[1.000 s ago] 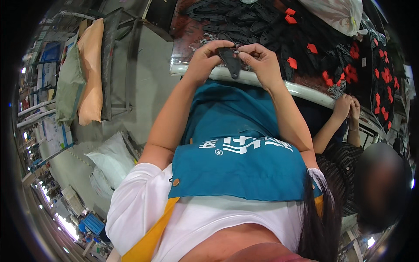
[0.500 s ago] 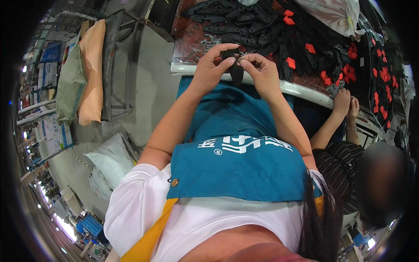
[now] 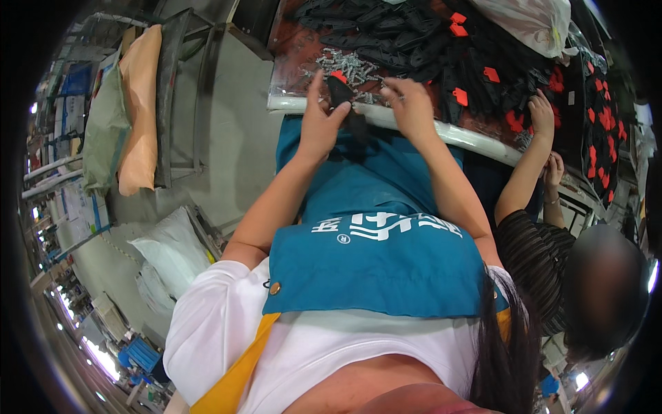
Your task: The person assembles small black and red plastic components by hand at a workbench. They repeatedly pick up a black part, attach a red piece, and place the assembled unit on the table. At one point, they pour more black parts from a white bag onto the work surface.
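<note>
My left hand [image 3: 323, 124] is closed around a black plastic part [image 3: 338, 91] with a red piece at its far end. The part is held over the table's near edge, and its lower end is blurred. My right hand [image 3: 414, 114] is a little to the right of it, thumb and fingers apart, with nothing visible between them. Just beyond both hands lies a loose pile of small silvery metal springs [image 3: 350, 63].
Black plastic parts [image 3: 386, 34] cover the far side of the table, with red pieces [image 3: 460, 96] among them. A white padded edge [image 3: 455, 133] runs along the near side. At right, a co-worker's hand [image 3: 543, 114] reaches over the table. Sacks [image 3: 141, 110] stand at left.
My hands have moved apart; the right one no longer touches the black part. The part has tilted, showing its red piece, and the springs are in plain view. The co-worker's hand has reached farther forward.
</note>
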The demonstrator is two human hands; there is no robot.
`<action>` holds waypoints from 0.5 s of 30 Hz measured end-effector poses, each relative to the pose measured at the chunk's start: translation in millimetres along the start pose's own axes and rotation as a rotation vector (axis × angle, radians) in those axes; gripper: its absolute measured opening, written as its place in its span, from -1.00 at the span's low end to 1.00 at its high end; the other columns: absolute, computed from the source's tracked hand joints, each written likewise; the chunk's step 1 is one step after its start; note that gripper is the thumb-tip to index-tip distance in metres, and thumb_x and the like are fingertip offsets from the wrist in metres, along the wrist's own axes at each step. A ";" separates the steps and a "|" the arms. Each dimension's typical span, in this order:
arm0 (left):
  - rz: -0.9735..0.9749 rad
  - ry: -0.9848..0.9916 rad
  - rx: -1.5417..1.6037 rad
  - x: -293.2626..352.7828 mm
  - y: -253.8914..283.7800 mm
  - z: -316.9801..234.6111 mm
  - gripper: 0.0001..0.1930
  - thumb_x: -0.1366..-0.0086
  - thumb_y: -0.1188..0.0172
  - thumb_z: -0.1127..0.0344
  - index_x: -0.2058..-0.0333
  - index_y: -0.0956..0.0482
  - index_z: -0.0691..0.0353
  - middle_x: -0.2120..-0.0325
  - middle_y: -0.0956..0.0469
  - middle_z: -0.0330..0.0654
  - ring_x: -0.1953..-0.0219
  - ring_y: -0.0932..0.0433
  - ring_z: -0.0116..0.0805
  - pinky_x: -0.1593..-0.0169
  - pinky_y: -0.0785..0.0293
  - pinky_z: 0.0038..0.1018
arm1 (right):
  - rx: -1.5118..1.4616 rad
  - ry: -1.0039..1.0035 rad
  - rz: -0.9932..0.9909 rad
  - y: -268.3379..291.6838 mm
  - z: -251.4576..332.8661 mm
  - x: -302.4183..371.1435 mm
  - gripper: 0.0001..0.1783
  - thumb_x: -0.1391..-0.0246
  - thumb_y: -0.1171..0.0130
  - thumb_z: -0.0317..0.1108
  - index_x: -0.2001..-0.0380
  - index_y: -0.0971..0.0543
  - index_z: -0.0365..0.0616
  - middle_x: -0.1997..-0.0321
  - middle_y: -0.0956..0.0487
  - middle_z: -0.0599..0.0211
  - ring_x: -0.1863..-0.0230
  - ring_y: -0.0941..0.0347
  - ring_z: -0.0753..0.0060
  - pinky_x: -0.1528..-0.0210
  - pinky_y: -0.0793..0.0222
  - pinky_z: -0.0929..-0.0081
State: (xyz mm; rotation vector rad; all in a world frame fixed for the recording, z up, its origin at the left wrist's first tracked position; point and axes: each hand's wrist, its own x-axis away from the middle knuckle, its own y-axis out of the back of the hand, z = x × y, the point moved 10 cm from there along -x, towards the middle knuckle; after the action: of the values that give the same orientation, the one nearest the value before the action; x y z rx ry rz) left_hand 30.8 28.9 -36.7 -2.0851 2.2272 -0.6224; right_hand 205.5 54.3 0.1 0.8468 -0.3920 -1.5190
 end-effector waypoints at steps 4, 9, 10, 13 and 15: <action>-0.084 0.063 0.114 -7.7 28.7 8.0 -0.50 -0.30 -0.04 0.51 -0.18 -0.11 0.26 0.16 -0.51 -0.03 0.18 -0.55 -0.31 0.13 -0.53 -0.40 | 0.230 0.132 0.050 -13.6 2.9 -14.2 -0.89 0.10 -0.22 -0.43 0.40 -0.59 -0.11 0.36 -0.51 0.25 0.25 -0.37 0.12 0.17 -0.34 0.28; -0.129 0.085 0.168 -12.5 45.8 1.6 -0.70 -0.30 -0.04 0.50 0.01 -0.28 0.35 0.16 -0.50 -0.07 0.16 -0.54 -0.31 0.08 -0.52 -0.38 | 0.249 0.130 0.137 -38.2 5.3 -27.3 -0.86 0.15 -0.27 -0.39 0.44 -0.57 -0.10 0.37 -0.50 0.25 0.22 -0.37 0.13 0.17 -0.35 0.29; -0.154 0.082 0.175 -13.1 49.7 1.4 -0.71 -0.30 -0.03 0.50 0.01 -0.28 0.34 0.16 -0.50 -0.08 0.16 -0.55 -0.31 0.08 -0.51 -0.38 | 0.221 0.148 0.138 -41.4 10.8 -30.3 -0.84 0.15 -0.28 -0.37 0.42 -0.57 -0.10 0.37 -0.50 0.25 0.21 -0.37 0.13 0.17 -0.35 0.28; -0.217 0.078 0.206 -16.1 61.2 4.2 -0.70 -0.28 -0.02 0.53 0.02 -0.28 0.32 0.16 -0.49 -0.09 0.17 -0.54 -0.30 0.08 -0.52 -0.37 | 0.148 0.215 0.122 -54.4 34.6 -36.7 -0.73 0.15 -0.31 -0.30 0.33 -0.55 -0.13 0.33 -0.50 0.22 0.21 -0.37 0.10 0.16 -0.34 0.26; -0.241 0.076 0.242 -19.2 66.8 8.3 -0.68 -0.26 0.01 0.56 0.01 -0.26 0.32 0.16 -0.47 -0.09 0.17 -0.54 -0.30 0.10 -0.54 -0.38 | 0.121 0.281 0.077 -62.6 54.8 -39.0 -0.63 0.15 -0.32 -0.26 0.25 -0.52 -0.17 0.29 -0.49 0.21 0.21 -0.38 0.07 0.16 -0.33 0.23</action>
State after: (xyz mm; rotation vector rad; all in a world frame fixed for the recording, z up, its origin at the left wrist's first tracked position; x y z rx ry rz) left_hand -28.4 46.7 -69.5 -2.2499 1.8362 -0.9483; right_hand 120.2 88.3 4.1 1.1118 -0.3066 -1.2924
